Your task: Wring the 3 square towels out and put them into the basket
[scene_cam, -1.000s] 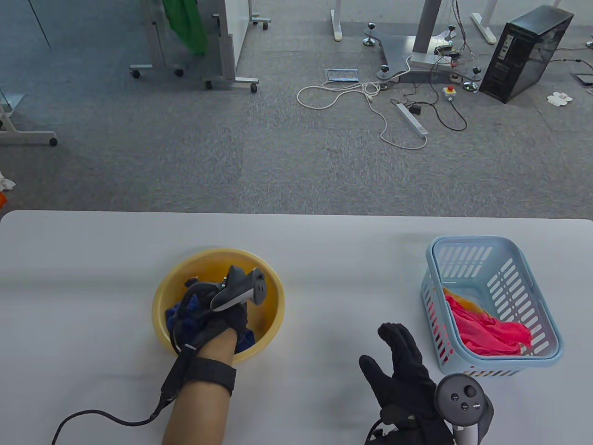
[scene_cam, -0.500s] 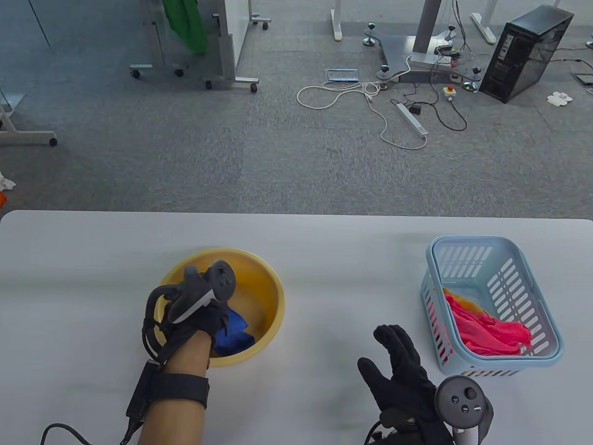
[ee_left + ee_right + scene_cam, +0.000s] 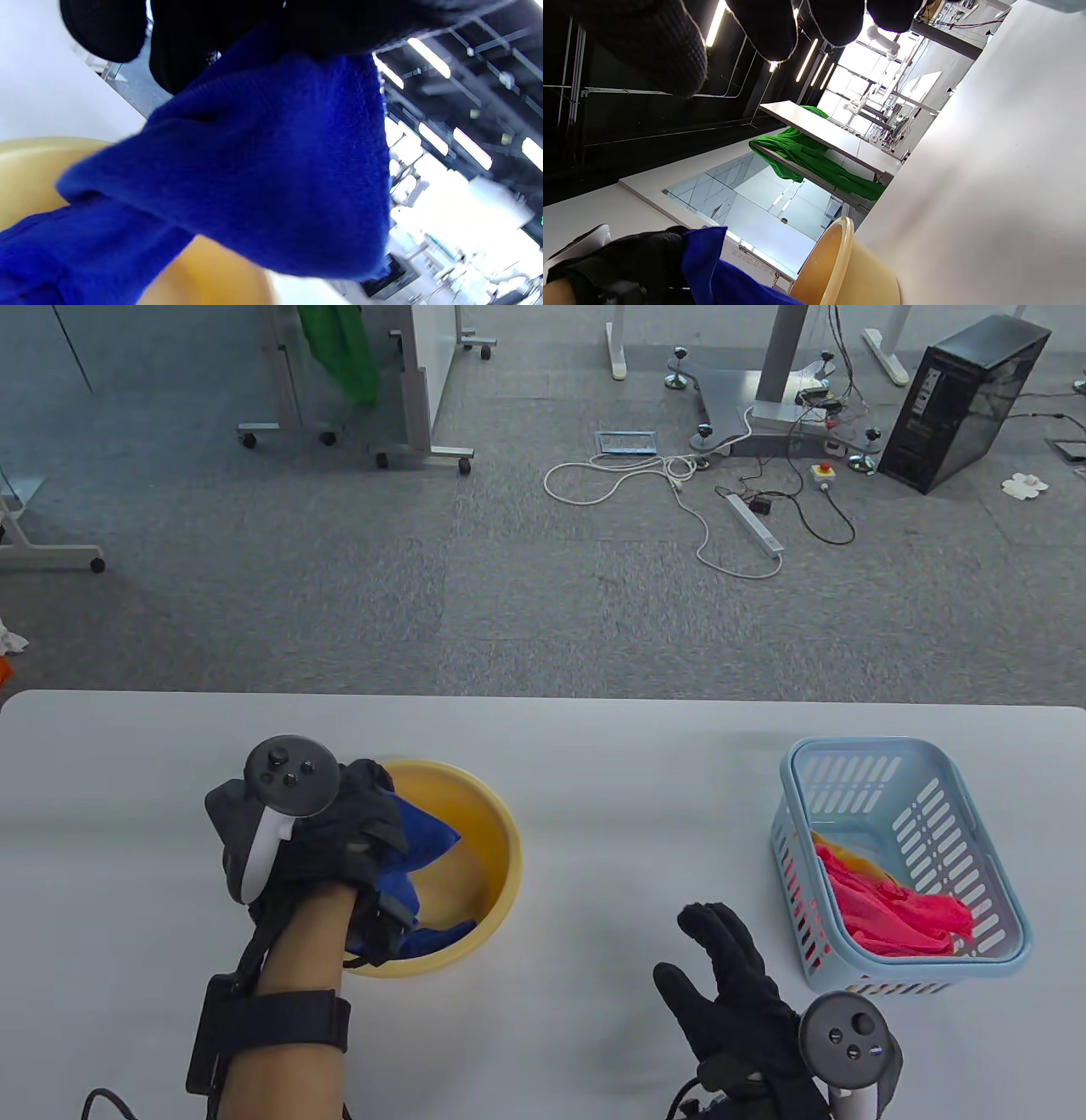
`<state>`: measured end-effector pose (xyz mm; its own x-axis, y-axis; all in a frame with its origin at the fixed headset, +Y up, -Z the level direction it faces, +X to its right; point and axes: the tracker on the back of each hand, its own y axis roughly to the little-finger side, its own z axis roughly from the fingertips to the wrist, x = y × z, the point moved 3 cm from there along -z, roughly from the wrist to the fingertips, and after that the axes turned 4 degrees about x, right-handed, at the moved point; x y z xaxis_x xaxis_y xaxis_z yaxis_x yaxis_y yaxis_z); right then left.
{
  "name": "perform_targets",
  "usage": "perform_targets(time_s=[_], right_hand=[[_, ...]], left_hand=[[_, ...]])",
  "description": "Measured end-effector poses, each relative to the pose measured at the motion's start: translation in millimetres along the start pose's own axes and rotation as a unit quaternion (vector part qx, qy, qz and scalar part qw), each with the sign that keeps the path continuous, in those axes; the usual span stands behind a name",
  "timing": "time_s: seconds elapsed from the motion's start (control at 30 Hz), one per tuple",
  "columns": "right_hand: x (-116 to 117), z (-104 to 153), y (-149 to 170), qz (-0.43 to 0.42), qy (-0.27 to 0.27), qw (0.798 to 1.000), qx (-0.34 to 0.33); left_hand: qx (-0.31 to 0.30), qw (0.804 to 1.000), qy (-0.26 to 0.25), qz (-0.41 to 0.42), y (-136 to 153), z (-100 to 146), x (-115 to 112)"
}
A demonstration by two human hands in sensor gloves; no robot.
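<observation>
Blue towel (image 3: 424, 844) bunched in L hand (image 3: 339, 836) over yellow basin (image 3: 496, 823).

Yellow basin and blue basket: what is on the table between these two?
In the table view, only the open right hand is there, low between the yellow basin and the blue basket; the rest of the table is bare.

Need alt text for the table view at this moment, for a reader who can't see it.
The left hand grips a blue towel above a yellow bowl on a white table. The right hand hovers open, palm up, beside a light blue basket holding a pink towel and something yellow beneath it.
</observation>
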<state>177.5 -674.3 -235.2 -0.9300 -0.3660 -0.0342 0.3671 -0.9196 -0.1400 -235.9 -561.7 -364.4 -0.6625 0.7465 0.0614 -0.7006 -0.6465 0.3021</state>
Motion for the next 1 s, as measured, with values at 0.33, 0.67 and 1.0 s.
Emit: perform_targets(time_s=[0.33, 0.67, 1.0], right_hand=[[-5.8, 1.9, -0.7, -0.010, 0.008, 1.000, -0.001], [-4.8, 2.3, -0.3, -0.019, 0.004, 1.000, 0.003], [-5.9, 2.2, -0.5, -0.019, 0.006, 1.000, 0.005]], left_hand=[[0.010, 0.977, -0.006, 0.212, -14.7, 14.6, 27.4], [-0.027, 0.921, -0.014, 0.388, -42.5, 32.9, 66.6], [-0.128, 0.863, 0.057, 0.485, -80.5, 47.7, 68.1]])
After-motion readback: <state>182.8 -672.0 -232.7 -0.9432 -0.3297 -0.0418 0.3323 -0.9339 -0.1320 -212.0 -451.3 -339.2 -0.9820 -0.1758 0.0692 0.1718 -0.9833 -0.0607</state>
